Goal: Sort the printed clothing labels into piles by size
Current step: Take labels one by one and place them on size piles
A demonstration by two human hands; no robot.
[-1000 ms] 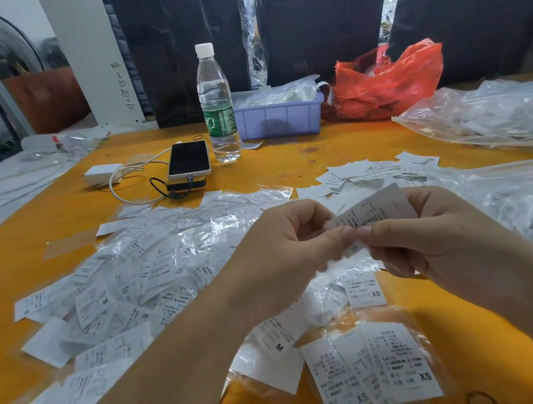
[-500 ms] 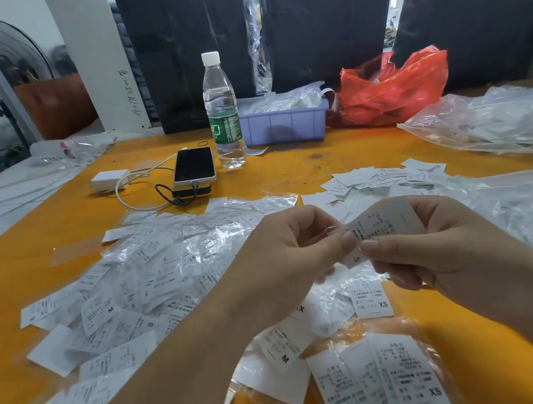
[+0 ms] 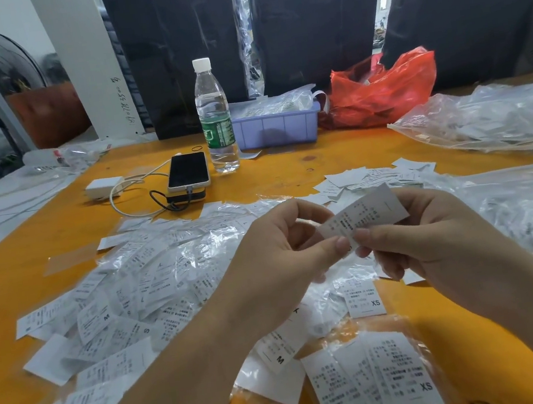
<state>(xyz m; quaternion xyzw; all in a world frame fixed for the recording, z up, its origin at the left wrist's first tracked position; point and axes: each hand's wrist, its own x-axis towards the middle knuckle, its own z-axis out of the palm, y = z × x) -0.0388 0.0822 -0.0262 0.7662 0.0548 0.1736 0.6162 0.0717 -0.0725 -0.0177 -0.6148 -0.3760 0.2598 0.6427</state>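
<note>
Both hands raised above the desk [image 3: 61, 233], meeting at centre. Left hand [image 3: 275, 261] pinches the lower corner of a white printed label [image 3: 365, 214] between thumb and curled fingers; right hand [image 3: 430, 235] pinches the same label from the other side, thumb on its front. Label tilted, print facing the camera, size mark not readable.

Below the hands, near edge of desk: small stack of XS labels [image 3: 397, 377] in clear film; a single XS label [image 3: 364, 297] just beyond it. Left of centre: large loose heap of mixed labels [image 3: 120, 303], some in film, M, S and L marks visible. Another small pile [image 3: 373, 177] beyond the hands.

Far side: water bottle [image 3: 216, 117], phone [image 3: 187, 171] on a dark power bank, lilac bin [image 3: 276, 126], red plastic bag [image 3: 382, 90]. Clear bags of labels [image 3: 490, 120] at right.
</note>
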